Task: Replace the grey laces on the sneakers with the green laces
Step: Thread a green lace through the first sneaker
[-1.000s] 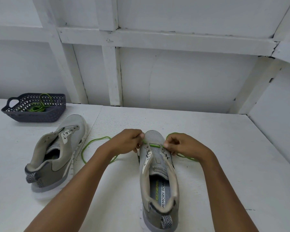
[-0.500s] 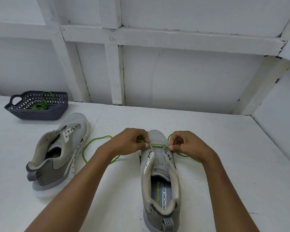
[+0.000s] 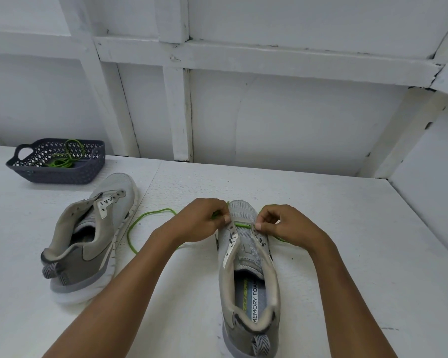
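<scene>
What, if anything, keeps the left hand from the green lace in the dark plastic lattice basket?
Probably yes: the dark lattice basket is open-topped; only the other grey sneaker lies low between. But the left hand pinches the threaded green lace, so must release first.

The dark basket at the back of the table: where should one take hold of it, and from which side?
Probably by the loop handle at the basket's left end, coming from the left and above. The handle is an open cut-out that fingers can hook through; the woven walls slope and offer less hold.
</scene>
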Demonstrator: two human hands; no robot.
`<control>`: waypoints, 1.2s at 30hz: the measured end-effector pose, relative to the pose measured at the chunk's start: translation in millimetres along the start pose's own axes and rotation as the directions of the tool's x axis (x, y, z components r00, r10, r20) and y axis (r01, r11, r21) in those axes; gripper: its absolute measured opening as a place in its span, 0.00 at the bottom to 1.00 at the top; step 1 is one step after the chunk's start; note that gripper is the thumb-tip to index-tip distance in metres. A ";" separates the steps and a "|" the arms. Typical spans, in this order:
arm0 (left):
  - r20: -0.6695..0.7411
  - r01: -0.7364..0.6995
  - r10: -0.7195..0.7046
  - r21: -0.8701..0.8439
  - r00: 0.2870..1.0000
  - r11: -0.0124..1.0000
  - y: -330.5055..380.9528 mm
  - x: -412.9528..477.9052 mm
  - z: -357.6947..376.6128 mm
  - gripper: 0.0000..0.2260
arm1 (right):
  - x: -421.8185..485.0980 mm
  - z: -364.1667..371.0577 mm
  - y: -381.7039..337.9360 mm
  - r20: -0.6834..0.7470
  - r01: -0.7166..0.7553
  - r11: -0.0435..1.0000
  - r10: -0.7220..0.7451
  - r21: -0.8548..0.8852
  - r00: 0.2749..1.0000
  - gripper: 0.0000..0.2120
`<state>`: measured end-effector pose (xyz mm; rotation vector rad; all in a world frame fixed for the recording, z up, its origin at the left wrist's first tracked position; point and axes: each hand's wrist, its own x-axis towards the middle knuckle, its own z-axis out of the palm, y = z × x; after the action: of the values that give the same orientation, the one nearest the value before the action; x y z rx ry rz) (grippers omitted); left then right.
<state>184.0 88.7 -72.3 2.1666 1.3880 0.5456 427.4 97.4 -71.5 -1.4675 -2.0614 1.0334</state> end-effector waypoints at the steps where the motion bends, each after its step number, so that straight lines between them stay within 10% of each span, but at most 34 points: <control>1: 0.020 0.029 -0.028 -0.029 0.999 0.999 -0.7 0.0 0.6 0.07 | 0.4 0.9 -0.6 0.000 0.000 1.000 0.000 0.000 1.000 0.03; 36: 0.071 0.016 -0.013 -0.047 0.997 0.999 -3.8 -2.8 -5.9 0.03 | -3.9 0.2 -1.7 0.027 0.061 0.997 -0.060 -0.047 0.998 0.08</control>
<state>176.8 88.7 -70.2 2.1159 1.3383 0.4870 427.6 93.4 -70.0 -1.4122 -2.1483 0.9909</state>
